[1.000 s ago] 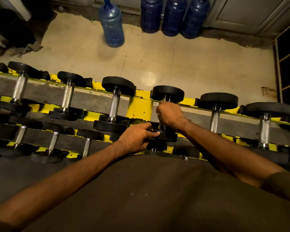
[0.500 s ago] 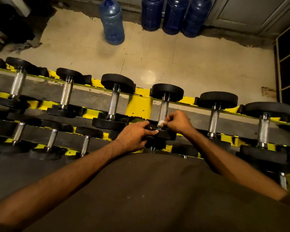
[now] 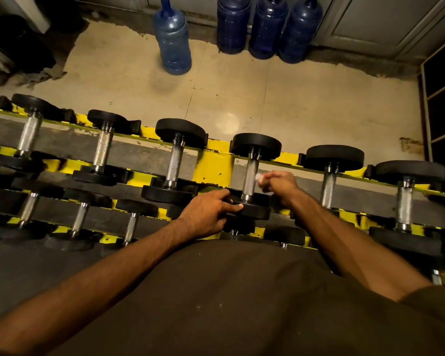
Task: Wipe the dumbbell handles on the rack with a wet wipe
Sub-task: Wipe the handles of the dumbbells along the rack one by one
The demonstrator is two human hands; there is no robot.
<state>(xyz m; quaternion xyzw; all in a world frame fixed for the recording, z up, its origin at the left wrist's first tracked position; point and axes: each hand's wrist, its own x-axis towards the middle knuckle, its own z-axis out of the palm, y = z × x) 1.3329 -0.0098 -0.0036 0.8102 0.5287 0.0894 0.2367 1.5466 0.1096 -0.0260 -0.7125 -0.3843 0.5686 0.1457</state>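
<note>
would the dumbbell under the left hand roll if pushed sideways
Probably not far: the dumbbell sits in the yellow rack's saddles, and the left hand grips its near head. Thick heads suggest it's heavy. The knurled handle likely resists slipping.

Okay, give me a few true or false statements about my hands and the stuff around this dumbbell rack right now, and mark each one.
1. The right hand pinches a white wipe beside a dumbbell handle. True.
2. The left hand holds a water jug. False: it holds the near dumbbell head below that handle.
3. Four blue water jugs stand on the floor beyond the rack. True.
4. The rack's rails are painted red. False: they are yellow.
</note>
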